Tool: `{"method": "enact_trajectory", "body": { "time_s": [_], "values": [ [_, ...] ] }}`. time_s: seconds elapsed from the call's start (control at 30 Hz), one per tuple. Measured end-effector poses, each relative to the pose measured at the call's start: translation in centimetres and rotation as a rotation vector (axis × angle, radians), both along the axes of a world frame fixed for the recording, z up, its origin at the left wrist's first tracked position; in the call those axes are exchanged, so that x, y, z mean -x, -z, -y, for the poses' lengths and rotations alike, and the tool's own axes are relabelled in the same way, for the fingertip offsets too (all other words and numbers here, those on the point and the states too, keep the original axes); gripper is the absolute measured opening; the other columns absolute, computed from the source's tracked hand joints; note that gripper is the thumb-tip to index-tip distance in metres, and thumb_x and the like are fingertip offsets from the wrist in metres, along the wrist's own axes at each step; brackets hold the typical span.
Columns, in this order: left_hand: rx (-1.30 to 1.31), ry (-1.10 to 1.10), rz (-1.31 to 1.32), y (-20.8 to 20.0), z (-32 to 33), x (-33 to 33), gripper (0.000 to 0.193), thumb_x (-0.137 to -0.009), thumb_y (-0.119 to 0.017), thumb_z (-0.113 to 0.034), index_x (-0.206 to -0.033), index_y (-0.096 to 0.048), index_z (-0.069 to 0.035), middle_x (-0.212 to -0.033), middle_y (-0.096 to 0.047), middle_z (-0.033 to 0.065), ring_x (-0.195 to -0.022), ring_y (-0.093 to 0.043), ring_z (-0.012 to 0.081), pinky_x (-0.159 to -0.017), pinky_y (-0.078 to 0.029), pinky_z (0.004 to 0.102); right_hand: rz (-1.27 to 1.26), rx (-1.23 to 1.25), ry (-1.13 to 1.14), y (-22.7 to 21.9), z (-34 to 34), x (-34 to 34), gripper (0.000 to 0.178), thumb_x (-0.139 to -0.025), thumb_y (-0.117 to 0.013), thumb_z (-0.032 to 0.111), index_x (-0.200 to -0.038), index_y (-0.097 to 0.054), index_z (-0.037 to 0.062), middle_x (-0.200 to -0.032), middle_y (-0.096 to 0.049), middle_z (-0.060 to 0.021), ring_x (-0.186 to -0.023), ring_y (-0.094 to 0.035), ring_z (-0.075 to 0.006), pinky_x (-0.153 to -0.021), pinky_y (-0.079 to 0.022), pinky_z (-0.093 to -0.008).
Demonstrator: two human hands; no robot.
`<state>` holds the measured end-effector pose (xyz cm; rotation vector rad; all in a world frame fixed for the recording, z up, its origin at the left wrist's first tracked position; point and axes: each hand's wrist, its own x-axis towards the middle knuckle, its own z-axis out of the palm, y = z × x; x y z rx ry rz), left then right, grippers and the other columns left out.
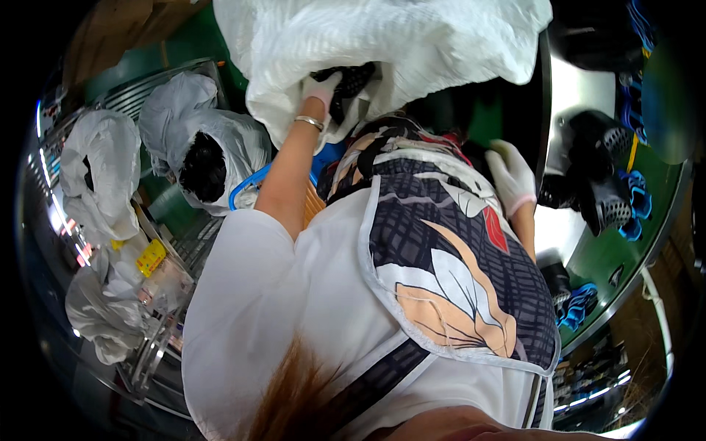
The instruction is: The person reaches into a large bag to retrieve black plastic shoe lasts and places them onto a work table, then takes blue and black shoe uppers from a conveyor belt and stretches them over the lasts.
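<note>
My left hand (321,88), in a white glove with a bangle at the wrist, reaches into the mouth of a large white plastic bag (397,37). Its fingers are closed on a black perforated clog (354,79) inside the bag, which hides part of both. Off to the right, my right hand (512,175), also gloved, hangs beside the table edge with its fingers stretched out and nothing in them. Close by on the table lie several black perforated clogs (604,184).
At left, a metal rack (198,246) stands by grey-white bags, one (243,147) showing black contents. A blue-rimmed basket (239,192) sits under my left arm. Blue-and-black straps (638,202) lie on the green table (588,323) at right. Brown cartons (110,33) stand far left.
</note>
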<state>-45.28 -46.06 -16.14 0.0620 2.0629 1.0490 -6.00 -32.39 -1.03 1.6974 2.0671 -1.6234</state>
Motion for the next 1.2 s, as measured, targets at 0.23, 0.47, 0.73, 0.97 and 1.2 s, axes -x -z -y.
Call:
{"method": "enact_trajectory", "body": {
  "time_s": [0.23,0.47,0.73,0.97,1.2],
  "values": [
    [-0.038,0.145,-0.338,0.6,-0.1,0.7,0.052,-0.083,-0.07,-0.023,-0.126,-0.053,0.0,-0.119,-0.062,0.0164,-0.103,-0.061,0.0299,-0.089,-0.05,0.0375,-0.185,-0.314,-0.889,1.4,-0.6,22.6,0.045,-0.092,-0.054,0.033,-0.129,-0.054,0.0079,-0.131,-0.053,-0.0194,-0.117,-0.053,-0.037,-0.099,-0.042,-0.0434],
    [-0.044,0.207,-0.463,1.2,0.8,1.3,0.055,-0.084,-0.066,-0.03,-0.13,-0.052,-0.003,-0.124,-0.061,0.0157,-0.11,-0.059,0.0326,-0.095,-0.046,0.0385,0.405,-0.511,-1.156,13.1,1.5,31.1,0.055,-0.095,-0.044,0.04,-0.142,-0.042,0.0102,-0.145,-0.044,-0.0159,-0.13,-0.043,-0.0373,-0.108,-0.035,-0.0461],
    [-0.063,0.1,-0.383,2.2,0.0,-2.0,0.057,-0.081,-0.065,-0.032,-0.13,-0.055,-0.005,-0.126,-0.061,0.0168,-0.116,-0.057,0.0323,-0.1,-0.043,0.0376,0.234,-0.246,-1.25,9.9,-1.6,30.0,0.05,-0.094,-0.047,0.037,-0.135,-0.051,0.0087,-0.135,-0.052,-0.0196,-0.124,-0.05,-0.0368,-0.102,-0.04,-0.0428],
    [0.0,0.166,0.014,-10.2,1.9,-3.7,0.053,-0.073,-0.07,-0.022,-0.121,-0.061,-0.002,-0.114,-0.066,0.0159,-0.104,-0.062,0.0277,-0.09,-0.048,0.0329,0.085,-0.092,-0.975,5.3,-0.4,26.7,0.041,-0.089,-0.056,0.037,-0.111,-0.065,0.0047,-0.106,-0.066,-0.023,-0.105,-0.061,-0.0391,-0.088,-0.047,-0.0427],
    [-0.029,0.139,0.163,-7.5,4.3,-8.1,0.06,-0.076,-0.067,-0.019,-0.131,-0.053,0.0,-0.123,-0.061,0.0155,-0.114,-0.056,0.024,-0.096,-0.044,0.0325,-0.108,-0.034,-1.056,2.9,1.2,22.0,0.046,-0.085,-0.061,0.042,-0.12,-0.062,0.0117,-0.112,-0.064,-0.0227,-0.106,-0.06,-0.0405,-0.088,-0.048,-0.0439]
  ]
}}
